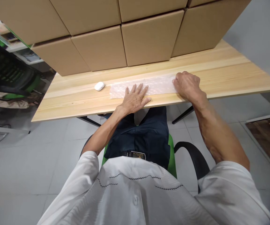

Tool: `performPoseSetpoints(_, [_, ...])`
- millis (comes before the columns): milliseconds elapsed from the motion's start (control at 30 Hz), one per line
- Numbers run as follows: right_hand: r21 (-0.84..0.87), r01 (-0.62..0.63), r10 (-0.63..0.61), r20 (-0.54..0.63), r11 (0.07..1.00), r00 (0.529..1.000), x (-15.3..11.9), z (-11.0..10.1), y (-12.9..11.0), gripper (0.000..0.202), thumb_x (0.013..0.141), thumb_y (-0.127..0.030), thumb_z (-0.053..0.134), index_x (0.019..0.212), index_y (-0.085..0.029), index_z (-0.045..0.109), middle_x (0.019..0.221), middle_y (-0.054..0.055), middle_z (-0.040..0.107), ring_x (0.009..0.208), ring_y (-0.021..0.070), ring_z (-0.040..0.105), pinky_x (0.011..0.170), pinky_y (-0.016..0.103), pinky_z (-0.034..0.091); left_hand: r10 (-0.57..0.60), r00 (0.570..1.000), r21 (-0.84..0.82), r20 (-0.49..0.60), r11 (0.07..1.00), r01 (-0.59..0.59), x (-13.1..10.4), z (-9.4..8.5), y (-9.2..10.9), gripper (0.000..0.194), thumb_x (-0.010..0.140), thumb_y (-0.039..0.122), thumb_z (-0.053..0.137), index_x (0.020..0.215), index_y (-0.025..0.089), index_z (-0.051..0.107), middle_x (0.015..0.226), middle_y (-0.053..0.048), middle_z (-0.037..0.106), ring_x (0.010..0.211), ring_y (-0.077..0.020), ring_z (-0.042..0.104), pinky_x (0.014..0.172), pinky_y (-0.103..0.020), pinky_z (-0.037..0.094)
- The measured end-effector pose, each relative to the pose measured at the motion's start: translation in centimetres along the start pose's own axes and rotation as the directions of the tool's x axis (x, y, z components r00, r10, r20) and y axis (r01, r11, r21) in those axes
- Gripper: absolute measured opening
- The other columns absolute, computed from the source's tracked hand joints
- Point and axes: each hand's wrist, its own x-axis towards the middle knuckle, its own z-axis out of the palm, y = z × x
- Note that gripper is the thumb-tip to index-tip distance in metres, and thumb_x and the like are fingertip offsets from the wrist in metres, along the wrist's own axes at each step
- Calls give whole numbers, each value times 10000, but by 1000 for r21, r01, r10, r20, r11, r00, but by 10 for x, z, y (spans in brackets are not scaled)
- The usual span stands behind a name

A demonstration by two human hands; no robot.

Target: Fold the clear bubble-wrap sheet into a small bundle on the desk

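Note:
A long strip of bubble wrap [159,86] lies flat on the wooden table, running left to right near the front edge. My left hand [135,99] rests palm down on its left part, with the fingers spread. At the strip's right end, my right hand [188,85] is closed, its curled fingers on the wrap's end. A small white rounded case [99,86] sits just left of the strip, apart from it and from my hands.
Stacked brown cardboard boxes [151,40] line the back of the wooden table [233,73]. Below the front edge are my legs and a green chair [172,156] with a black armrest [192,153]. Shelving and another green-and-black chair [10,72] stand at the left.

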Motion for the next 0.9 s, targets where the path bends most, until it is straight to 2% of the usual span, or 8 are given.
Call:
performPoseSetpoints(133, [38, -3, 3, 11, 999, 1000, 4, -1, 0, 593, 1255, -659, 564, 1549, -244, 869, 1593, 317, 840, 1518, 547, 746, 1260, 697, 552, -26, 1000, -21, 14, 999, 26, -5, -5, 1, 873, 1345, 699, 485, 2126, 350, 311, 2220, -121, 237, 2077, -529, 191, 1644, -870, 178])
performPoseSetpoints(233, [32, -1, 1, 1, 999, 1000, 8, 2, 4, 589, 1269, -635, 513, 1526, -254, 882, 1536, 306, 868, 1482, 525, 760, 1250, 699, 566, -70, 997, -20, 25, 997, 70, -8, -6, 2, 895, 1343, 694, 485, 2131, 317, 293, 2221, -146, 216, 2075, -546, 178, 1637, -886, 189])
performPoseSetpoints(333, [30, 24, -24, -21, 999, 1000, 13, 7, 9, 600, 1274, -622, 476, 1504, -261, 895, 1451, 296, 897, 1430, 517, 777, 1222, 703, 589, -102, 995, -15, -1, 995, 102, -11, -4, 0, 870, 1342, 689, 490, 2121, 338, 327, 2216, -148, 250, 2066, -560, 211, 1621, -902, 221])
performPoseSetpoints(500, [31, 9, -8, -39, 999, 999, 16, 10, 10, 587, 1249, -651, 532, 1473, -272, 919, 1338, 295, 918, 1403, 539, 797, 1178, 711, 604, -152, 988, 9, -31, 988, 152, -16, -3, -4, 831, 1345, 679, 489, 2095, 335, 398, 2203, -165, 301, 2048, -580, 258, 1607, -913, 245])
performPoseSetpoints(633, [-4, -19, 19, -47, 1000, 999, 8, 8, 7, 593, 1261, -595, 478, 1459, -253, 920, 1355, 309, 911, 1394, 541, 805, 1172, 713, 603, -198, 980, 11, -28, 980, 199, -21, -6, -8, 831, 1346, 673, 479, 2089, 307, 408, 2204, -178, 293, 2051, -577, 250, 1609, -900, 261])
performPoseSetpoints(800, [13, -27, 28, -58, 1000, 998, 0, 6, 7, 681, 1286, -686, 411, 1453, -247, 904, 1329, 312, 904, 1340, 519, 798, 1139, 667, 584, -217, 974, 0, -72, 976, 217, -27, -4, -12, 808, 1335, 667, 496, 2066, 326, 453, 2183, -197, 346, 2033, -588, 293, 1579, -923, 294])
performPoseSetpoints(900, [-21, -38, 37, -53, 999, 998, -2, 4, 9, 679, 1319, -647, 367, 1474, -237, 885, 1379, 322, 895, 1322, 499, 786, 1116, 641, 566, -234, 969, 2, -78, 972, 235, -27, -2, -12, 803, 1333, 671, 493, 2062, 336, 459, 2184, -188, 350, 2033, -588, 293, 1579, -918, 303])
